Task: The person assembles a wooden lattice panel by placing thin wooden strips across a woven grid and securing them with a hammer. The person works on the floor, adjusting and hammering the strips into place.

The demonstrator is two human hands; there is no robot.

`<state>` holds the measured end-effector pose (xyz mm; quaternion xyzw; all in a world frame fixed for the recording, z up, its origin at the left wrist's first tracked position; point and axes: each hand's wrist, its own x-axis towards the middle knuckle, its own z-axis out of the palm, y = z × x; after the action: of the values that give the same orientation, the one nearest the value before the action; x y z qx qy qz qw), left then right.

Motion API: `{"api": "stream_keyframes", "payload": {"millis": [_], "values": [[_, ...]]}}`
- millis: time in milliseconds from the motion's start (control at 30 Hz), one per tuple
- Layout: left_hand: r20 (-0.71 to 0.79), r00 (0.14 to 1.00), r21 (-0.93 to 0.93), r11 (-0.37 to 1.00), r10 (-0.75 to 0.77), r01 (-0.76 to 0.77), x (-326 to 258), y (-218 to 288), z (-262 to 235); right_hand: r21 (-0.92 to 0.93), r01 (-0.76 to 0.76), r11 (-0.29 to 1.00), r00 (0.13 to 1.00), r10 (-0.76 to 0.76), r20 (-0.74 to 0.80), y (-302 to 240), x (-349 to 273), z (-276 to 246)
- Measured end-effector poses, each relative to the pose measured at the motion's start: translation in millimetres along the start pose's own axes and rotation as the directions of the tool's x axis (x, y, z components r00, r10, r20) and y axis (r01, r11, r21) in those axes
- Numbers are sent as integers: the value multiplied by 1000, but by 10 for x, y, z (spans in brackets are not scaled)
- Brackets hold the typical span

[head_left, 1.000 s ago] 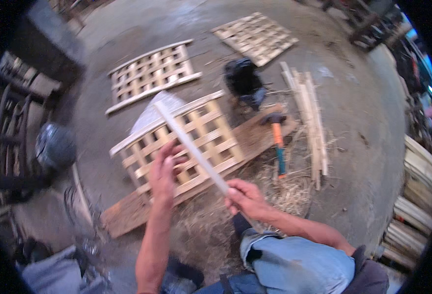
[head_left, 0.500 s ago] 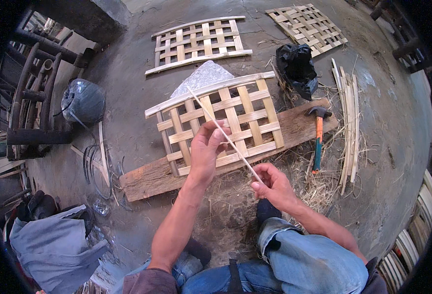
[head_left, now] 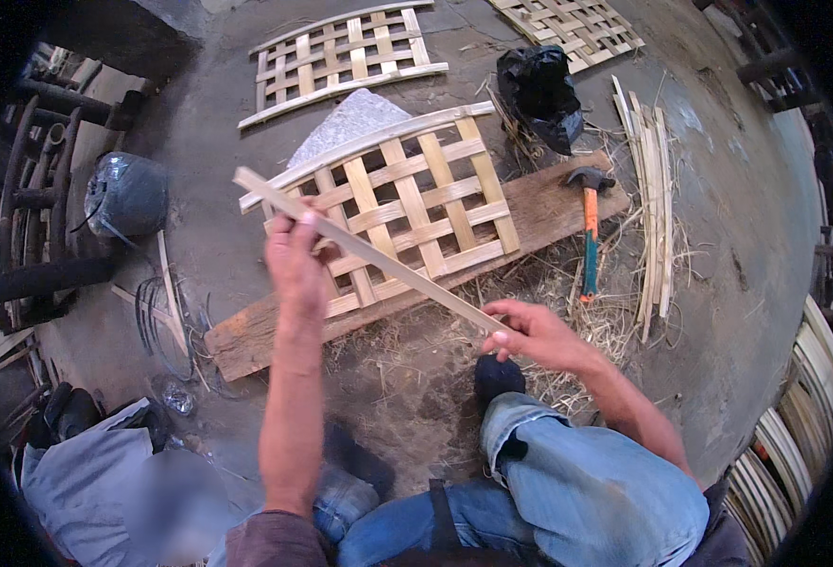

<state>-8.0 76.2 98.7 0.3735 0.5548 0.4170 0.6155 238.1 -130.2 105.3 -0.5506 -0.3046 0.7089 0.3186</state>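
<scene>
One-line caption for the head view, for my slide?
Both hands, left hand and right hand, hold a bamboo strip above a woven lattice panel.

Three woven bamboo lattice panels (head_left: 407,203), one hammer (head_left: 589,222), one black bag (head_left: 541,94).

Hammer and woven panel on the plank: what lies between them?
In the head view, only a bare stretch of the plank separates the hammer from the woven panel; nothing else sits there.
</scene>
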Motion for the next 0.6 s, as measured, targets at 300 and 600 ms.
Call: {"api": "stream_keyframes", "payload": {"millis": [300, 600], "values": [[-93, 994, -187, 980, 50, -67, 92, -17, -1023, -65, -102, 993, 994, 99, -50, 194, -159, -713], [161, 987, 403, 912, 11, -76, -304, -480, -1675, 208, -117, 971, 925, 183, -334, 400, 178, -951]]}}
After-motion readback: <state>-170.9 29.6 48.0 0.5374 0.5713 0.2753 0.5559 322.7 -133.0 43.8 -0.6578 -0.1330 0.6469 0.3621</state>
